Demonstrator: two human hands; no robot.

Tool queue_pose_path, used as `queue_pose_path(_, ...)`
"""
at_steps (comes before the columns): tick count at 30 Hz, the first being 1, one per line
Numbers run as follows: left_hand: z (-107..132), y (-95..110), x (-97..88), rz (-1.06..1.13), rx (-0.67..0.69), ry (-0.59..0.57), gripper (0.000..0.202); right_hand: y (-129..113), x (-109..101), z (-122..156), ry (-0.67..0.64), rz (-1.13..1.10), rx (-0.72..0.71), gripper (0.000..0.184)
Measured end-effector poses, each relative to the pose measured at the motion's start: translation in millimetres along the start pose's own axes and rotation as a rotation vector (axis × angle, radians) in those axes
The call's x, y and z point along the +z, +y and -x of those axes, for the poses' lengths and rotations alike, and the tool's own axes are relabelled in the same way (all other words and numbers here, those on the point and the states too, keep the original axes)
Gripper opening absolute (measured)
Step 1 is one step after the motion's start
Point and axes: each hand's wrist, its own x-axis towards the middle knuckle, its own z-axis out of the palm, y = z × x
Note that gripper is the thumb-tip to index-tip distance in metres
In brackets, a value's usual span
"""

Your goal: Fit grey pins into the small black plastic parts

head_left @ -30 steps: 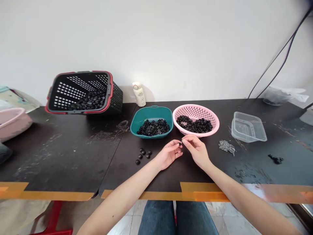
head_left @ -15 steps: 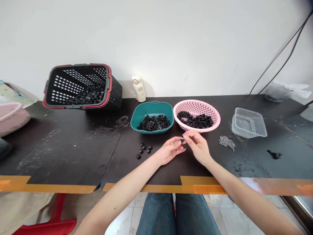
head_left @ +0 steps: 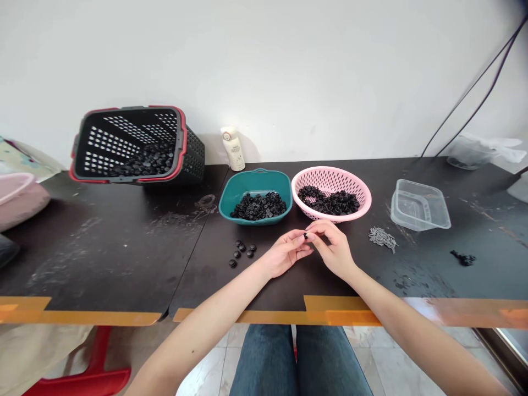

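Between my fingertips is a small black plastic part (head_left: 306,236), mostly covered by the fingers. My left hand (head_left: 285,254) pinches it from the left, and my right hand (head_left: 332,248) closes on it from the right. Both hands are just above the table, in front of a pink sieve basket (head_left: 363,186) with black clip-like pieces in it. Left of that stands a teal basin (head_left: 229,193) holding many small black round parts. Several black round caps (head_left: 241,248) lie on the table left of my left hand.
A pile of small grey pins (head_left: 383,238) lies right of my hands, near a clear plastic tub (head_left: 421,212). Farther right is a small black heap (head_left: 463,258). A tilted black basket (head_left: 193,157) and a white bottle (head_left: 234,149) stand at the back. Orange tape (head_left: 272,318) lines the front edge.
My right fingers have closed in tighter over the small black part, which shows less now. The view has shifted slightly; everything else stays in place.
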Motion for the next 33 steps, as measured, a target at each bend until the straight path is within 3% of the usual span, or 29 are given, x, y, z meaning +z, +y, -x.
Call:
queue_pose_path(10,-1.4,-1.8,-3.3,0.013,0.027,0.008,0.024,-1.2,-2.7,-1.7,-0.027,0.066,-0.070,0.008)
queue_pose_path(19,-1.7,1.2,-2.6,-0.011,0.031,0.018,0.021,-0.4,-10.5,-4.6,-0.083,0.069,-0.048,0.012)
queue_pose_path(22,-1.3,2.5,-1.9,-0.006,0.033,0.032,0.021,-0.5,-28.4,-15.6,0.024,0.118,0.001,0.016)
queue_pose_path(24,-1.5,2.3,-1.7,-0.007,0.038,0.038,0.021,2.5,-45.1,-32.1,0.171,0.172,0.040,0.017)
queue_pose_path(26,-1.9,1.5,-1.6,-0.018,0.040,0.035,0.021,10.3,-60.3,-55.2,0.237,0.236,0.065,0.018)
queue_pose_path(29,-2.5,1.1,-1.7,-0.039,0.047,0.023,0.023,33.0,-68.4,-92.9,0.045,0.365,0.119,0.018)
queue_pose_path(33,-2.7,4.5,-3.2,-0.050,0.077,0.037,0.024,70.9,-48.6,-126.4,-0.494,0.412,0.136,0.023)
